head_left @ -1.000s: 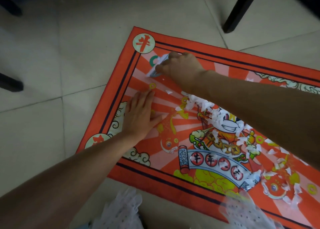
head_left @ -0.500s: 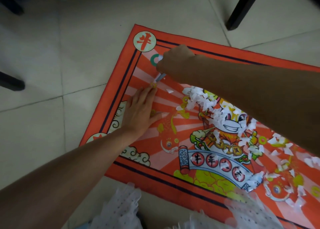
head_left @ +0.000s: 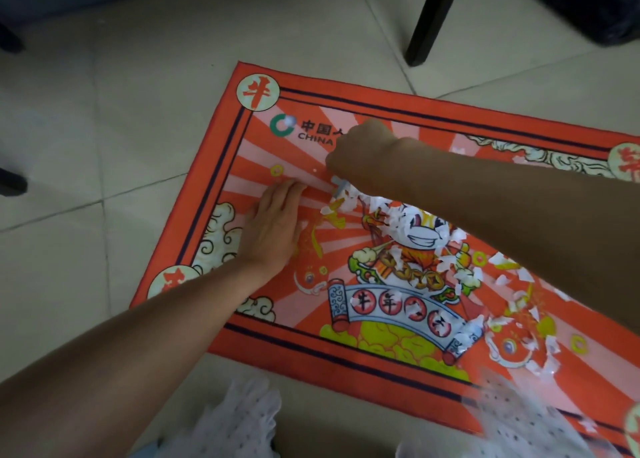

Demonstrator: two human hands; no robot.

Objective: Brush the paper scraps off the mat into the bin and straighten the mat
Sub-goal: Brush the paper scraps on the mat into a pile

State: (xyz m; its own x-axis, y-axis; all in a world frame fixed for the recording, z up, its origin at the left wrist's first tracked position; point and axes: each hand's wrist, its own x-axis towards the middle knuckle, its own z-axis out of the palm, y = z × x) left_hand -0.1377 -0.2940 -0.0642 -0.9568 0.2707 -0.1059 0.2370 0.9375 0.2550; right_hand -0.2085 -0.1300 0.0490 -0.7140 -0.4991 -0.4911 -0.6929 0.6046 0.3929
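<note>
Our left hand [head_left: 273, 230] lies flat on the mat [head_left: 381, 350], fingers straight and close together, pressing it down and holding nothing. Our right hand [head_left: 363, 152] is curled into a fist round a small brush [head_left: 337, 185]; only its pale tip pokes out below the fist, right at the edge of the paper scraps [head_left: 408, 229]. The scraps lie in a loose white pile across the middle of the mat and trail off to the right. We think a few things could go wrong. If we sweep too fast, the light bits could fly up and land on the tile floor [head_left: 104, 145] instead of going along together. If our flat hand lets go, the thin mat could slide or bunch up under the brush. The mat also sits crooked to the floor lines, so it needs turning later. We cannot see any bin from here, so we might push the scraps the wrong way.
</note>
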